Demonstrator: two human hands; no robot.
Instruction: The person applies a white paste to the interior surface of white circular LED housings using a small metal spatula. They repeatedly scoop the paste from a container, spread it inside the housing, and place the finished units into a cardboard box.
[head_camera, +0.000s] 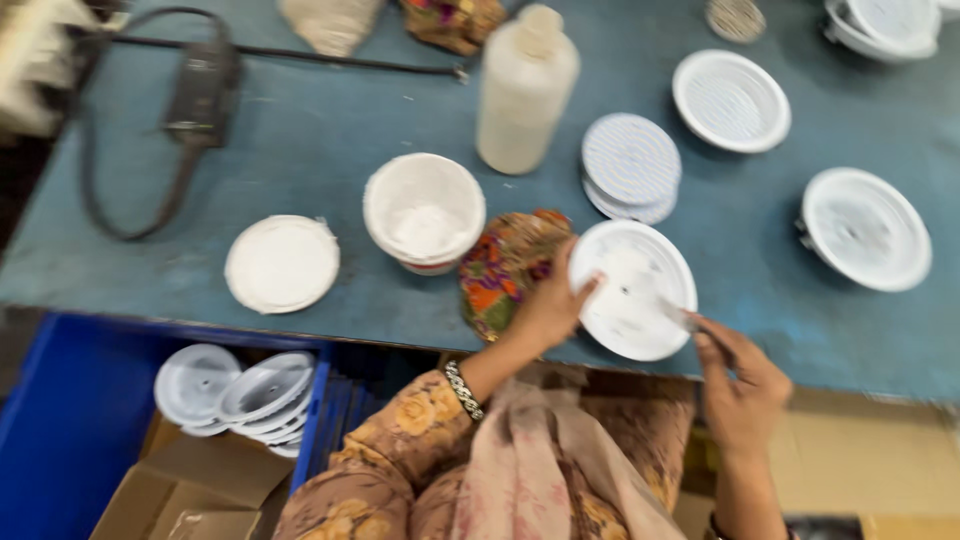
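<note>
2 hands work on a white dish (632, 290). Left hand (548, 310) grips its edge. Right hand (738, 378) pinches a thin tool (678, 315) touching it, beside a tub (424, 212).

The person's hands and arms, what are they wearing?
The left hand is bare, with a beaded silver-and-dark bracelet round the wrist. Behind it comes a loose brown sleeve with a yellow flower print. The right hand is bare too, with no sleeve showing along the forearm. A dark band at the bottom edge may be another bracelet, but it is too cut off to tell.
</note>
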